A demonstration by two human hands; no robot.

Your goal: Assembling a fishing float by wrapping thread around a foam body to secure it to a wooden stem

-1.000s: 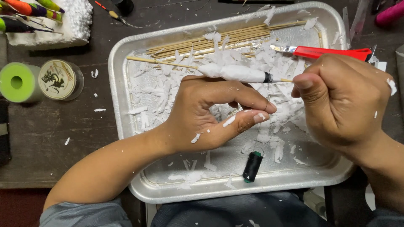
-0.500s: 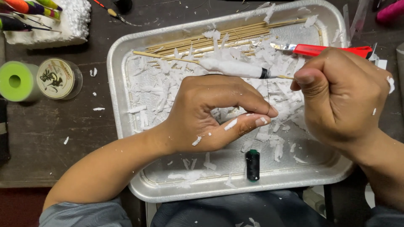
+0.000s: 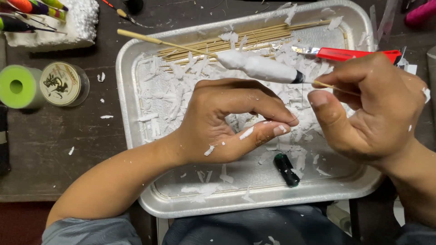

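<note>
Right hand (image 3: 372, 109) pinches the half-carved white foam float (image 3: 259, 67) on its stick; left hand (image 3: 231, 122) pinches fingertips, seemingly empty; shavings cover the tray (image 3: 129, 109)

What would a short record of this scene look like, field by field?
Right hand: holds a thin stick bearing a white foam body
Left hand: thumb and forefinger pinched, holding no tool
Tray: metal, strewn with white shavings
In tray: bundle of sticks, red knife, dark spool
Beside tray: green spool, foam block
</note>
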